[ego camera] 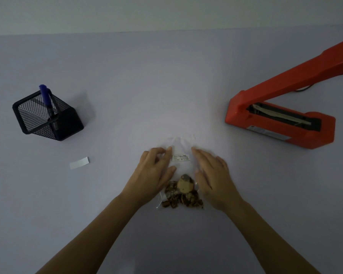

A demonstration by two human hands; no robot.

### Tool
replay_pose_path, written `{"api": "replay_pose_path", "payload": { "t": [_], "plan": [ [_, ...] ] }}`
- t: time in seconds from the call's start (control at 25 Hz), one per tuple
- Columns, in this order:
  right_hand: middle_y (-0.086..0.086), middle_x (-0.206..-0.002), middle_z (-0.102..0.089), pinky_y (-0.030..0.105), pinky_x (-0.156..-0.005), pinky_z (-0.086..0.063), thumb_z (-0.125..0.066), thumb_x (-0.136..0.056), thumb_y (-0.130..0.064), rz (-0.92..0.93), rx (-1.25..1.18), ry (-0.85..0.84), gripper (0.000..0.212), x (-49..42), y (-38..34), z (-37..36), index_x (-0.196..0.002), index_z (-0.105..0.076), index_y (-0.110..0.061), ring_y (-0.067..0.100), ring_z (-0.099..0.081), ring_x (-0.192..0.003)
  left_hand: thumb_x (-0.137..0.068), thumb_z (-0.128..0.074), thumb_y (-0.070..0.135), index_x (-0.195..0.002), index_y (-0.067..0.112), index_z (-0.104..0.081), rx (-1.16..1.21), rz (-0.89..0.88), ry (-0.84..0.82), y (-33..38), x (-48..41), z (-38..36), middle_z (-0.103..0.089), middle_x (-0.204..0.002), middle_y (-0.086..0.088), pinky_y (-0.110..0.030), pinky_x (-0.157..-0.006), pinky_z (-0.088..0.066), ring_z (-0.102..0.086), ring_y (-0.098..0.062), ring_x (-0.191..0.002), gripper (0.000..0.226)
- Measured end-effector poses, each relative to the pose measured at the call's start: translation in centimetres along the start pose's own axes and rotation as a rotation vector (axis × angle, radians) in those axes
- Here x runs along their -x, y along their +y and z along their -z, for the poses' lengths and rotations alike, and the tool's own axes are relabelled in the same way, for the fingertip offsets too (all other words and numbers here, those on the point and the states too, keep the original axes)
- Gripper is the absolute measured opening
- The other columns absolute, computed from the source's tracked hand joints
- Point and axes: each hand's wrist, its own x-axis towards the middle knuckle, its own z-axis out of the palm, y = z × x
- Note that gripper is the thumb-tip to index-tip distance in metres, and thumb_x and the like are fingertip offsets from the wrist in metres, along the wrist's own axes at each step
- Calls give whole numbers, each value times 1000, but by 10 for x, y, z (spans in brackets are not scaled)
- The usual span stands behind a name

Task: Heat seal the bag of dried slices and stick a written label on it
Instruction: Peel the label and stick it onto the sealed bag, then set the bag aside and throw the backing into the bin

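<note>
A clear plastic bag (181, 167) lies flat on the table in front of me, with brown dried slices (183, 193) gathered at its near end. A small white label (181, 157) with handwriting sits on the bag's upper half. My left hand (154, 171) rests on the bag's left side, fingers spread, fingertips by the label's left end. My right hand (212, 173) lies flat on the bag's right side, fingers pointing to the label's right end. Neither hand grips anything.
An orange heat sealer (279, 123) stands at the right with its arm raised. A black mesh pen holder (48, 117) holding a blue pen (46, 95) is at the left. A small strip of backing paper (79, 162) lies left of my hands.
</note>
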Motion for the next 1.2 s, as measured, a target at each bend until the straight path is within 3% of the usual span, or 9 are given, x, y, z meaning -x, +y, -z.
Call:
{"api": "replay_pose_path", "payload": {
  "t": [0.12, 0.24, 0.36, 0.52, 0.72, 1.0, 1.2],
  "plan": [
    [-11, -135, -42, 12, -108, -25, -42, -92, -19, 2, -260, 151, 44, 5, -7, 6, -135, -40, -22, -9, -32, -127, -96, -35, 41, -131, 4, -51, 90, 88, 123, 8, 11, 5, -52, -121, -16, -25, -80, -42, -52, -24, -98, 54],
    [-2, -131, -43, 18, -106, -32, -53, -90, -20, -165, -261, 292, 47, 27, -17, 1, -135, -42, -12, 6, -40, -123, -94, -49, 33, -135, 9, -47, 257, 417, 166, 28, 33, 10, -50, -125, -15, -28, -86, -43, -52, -26, -106, 48],
    [12, -133, -38, 30, -101, -36, -63, -87, -30, -502, -221, 160, 68, 46, -34, -8, -142, -31, -10, 23, -42, -123, -92, -53, 36, -143, 17, -34, 416, 757, 8, 52, 48, 13, -48, -121, -10, -27, -90, -43, -52, -22, -105, 57],
    [14, -136, -36, 32, -98, -37, -69, -82, -28, -574, -289, 11, 78, 41, -57, -16, -145, -26, -9, 27, -42, -123, -90, -58, 34, -144, 15, -33, 570, 903, -24, 64, 40, 18, -52, -116, -10, -22, -87, -40, -46, -12, -93, 62],
    [14, -130, -42, 35, -100, -42, -70, -82, -18, -494, -328, 82, 76, -8, -73, 1, -144, -27, -8, 25, -47, -120, -89, -60, 29, -142, 13, -36, 633, 872, 102, 49, 0, 47, -51, -119, -9, -23, -86, -43, -49, -11, -91, 61],
    [13, -129, -41, 36, -102, -41, -70, -82, -18, -333, -365, 187, 77, -158, -89, 43, -145, -26, -8, 24, -46, -118, -89, -61, 31, -142, 14, -36, 673, 726, 265, -14, -126, 105, -49, -124, -8, -21, -82, -39, -48, -9, -93, 61],
    [15, -131, -40, 36, -102, -40, -70, -82, -19, -339, -350, 151, 76, -234, -74, 42, -143, -28, -6, 27, -46, -119, -88, -61, 35, -143, 13, -34, 661, 737, 213, -59, -187, 103, -52, -128, -10, -24, -86, -40, -53, -19, -107, 65]
  ]
}}
